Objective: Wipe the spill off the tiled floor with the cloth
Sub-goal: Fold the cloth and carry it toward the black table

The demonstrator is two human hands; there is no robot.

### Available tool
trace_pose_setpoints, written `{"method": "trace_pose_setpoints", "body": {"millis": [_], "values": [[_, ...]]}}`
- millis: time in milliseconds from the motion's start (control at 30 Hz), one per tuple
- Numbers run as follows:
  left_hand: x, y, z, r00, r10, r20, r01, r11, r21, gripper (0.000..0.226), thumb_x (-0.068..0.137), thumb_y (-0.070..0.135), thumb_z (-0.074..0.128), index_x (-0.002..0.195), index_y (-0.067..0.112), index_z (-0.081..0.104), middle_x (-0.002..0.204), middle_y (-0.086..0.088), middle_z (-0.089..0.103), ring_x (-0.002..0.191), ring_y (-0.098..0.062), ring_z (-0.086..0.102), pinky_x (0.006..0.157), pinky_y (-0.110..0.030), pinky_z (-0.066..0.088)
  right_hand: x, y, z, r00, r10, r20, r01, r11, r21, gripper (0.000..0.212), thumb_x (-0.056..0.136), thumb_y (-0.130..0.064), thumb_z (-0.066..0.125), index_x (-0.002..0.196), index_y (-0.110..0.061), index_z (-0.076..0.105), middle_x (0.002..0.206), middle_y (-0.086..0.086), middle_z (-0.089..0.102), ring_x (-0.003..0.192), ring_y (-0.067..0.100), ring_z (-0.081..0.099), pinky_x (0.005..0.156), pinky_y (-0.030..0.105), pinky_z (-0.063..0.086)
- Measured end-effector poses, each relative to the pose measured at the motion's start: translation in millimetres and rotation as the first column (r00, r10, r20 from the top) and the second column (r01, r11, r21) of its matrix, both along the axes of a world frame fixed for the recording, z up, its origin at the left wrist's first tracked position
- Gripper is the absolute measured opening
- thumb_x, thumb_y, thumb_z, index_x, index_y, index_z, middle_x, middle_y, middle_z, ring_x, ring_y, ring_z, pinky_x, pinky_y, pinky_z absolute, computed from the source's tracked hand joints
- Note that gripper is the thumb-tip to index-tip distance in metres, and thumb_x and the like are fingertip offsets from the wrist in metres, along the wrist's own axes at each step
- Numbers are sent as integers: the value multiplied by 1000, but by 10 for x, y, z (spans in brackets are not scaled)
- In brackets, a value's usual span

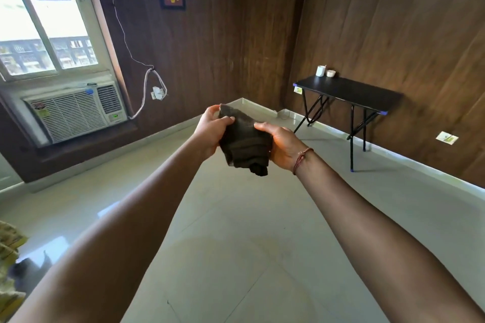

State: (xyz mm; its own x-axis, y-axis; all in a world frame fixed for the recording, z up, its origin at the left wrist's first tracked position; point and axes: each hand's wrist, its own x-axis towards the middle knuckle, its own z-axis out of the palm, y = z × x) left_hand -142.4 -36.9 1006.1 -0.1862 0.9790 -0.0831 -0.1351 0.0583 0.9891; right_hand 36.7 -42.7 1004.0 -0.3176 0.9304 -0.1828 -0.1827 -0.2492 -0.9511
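A dark brown cloth [244, 143], bunched and folded, is held out in front of me at about chest height, well above the floor. My left hand [211, 131] grips its upper left part with the thumb on top. My right hand [282, 145] holds its right side, a red thread around that wrist. Both arms are stretched forward. The pale tiled floor [236, 257] lies below. A faint darker patch [223, 246] shows on the tiles under my arms; I cannot tell whether it is the spill.
A small black folding table [349, 92] with two white cups stands against the right wood-panelled wall. A window air conditioner [76, 110] sits low on the left wall, with a cable hanging beside it. Patterned fabric [9, 257] shows at the left edge.
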Motion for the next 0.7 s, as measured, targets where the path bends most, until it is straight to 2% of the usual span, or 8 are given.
{"method": "trace_pose_setpoints", "body": {"millis": [100,233,300,400,467,533,633,700], "values": [[-23,68,60,999,-39,-7,39,999,27,44,93,11,60,134,23,48,119,-4,62,103,-19,65,77,-33,60,-44,41,29,1000,-9,8,10,998,-56,32,90,-23,62,119,-9,61,120,15,66,111,33,62,90,47,54],[-120,42,-18,983,-181,-21,179,980,-88,65,84,24,74,138,15,40,124,-12,59,99,-22,67,66,-34,58,-79,61,57,992,-97,-82,93,995,-46,26,93,-1,51,117,-4,61,109,17,67,95,29,65,74,34,58],[-183,37,-131,962,-273,3,271,954,-127,71,78,14,78,138,4,41,123,-18,60,92,-24,71,69,-36,58,-101,28,68,987,-137,-83,133,990,-49,25,93,4,47,112,-1,61,102,17,66,87,27,65,66,30,59],[-235,61,-166,968,-249,21,249,960,-124,56,76,0,73,129,1,54,118,-22,65,92,-30,72,81,-44,58,-108,-6,45,986,-166,-5,164,981,-101,19,92,3,48,104,2,62,97,17,66,81,27,65,58,28,58],[-225,52,-78,971,-241,10,240,967,-89,44,79,-2,69,121,5,61,117,-23,66,91,-30,72,80,-45,58,-105,-28,65,988,-149,-27,147,986,-77,23,93,5,47,110,1,61,100,17,65,84,27,65,64,30,58],[-213,15,61,965,-257,54,256,966,27,41,83,-2,65,122,11,61,115,-19,68,91,-27,72,75,-43,58,-109,-32,140,982,-136,-129,143,989,45,31,92,7,45,117,-4,61,107,16,66,95,28,65,78,36,57],[-229,-58,256,926,-353,132,307,910,279,35,91,0,59,121,19,62,108,-12,68,90,-22,69,70,-39,58,-111,-101,334,971,-114,-211,167,952,255,28,92,7,45,94,-12,66,106,9,68,101,25,64,90,42,51],[-243,-109,317,937,-330,114,279,905,322,37,92,-1,58,123,19,60,101,-5,69,89,-18,68,72,-34,57,-133,-148,405,975,-110,-191,168,933,318,37,92,9,41,76,-16,64,108,4,69,108,26,62,92,44,51]]}}
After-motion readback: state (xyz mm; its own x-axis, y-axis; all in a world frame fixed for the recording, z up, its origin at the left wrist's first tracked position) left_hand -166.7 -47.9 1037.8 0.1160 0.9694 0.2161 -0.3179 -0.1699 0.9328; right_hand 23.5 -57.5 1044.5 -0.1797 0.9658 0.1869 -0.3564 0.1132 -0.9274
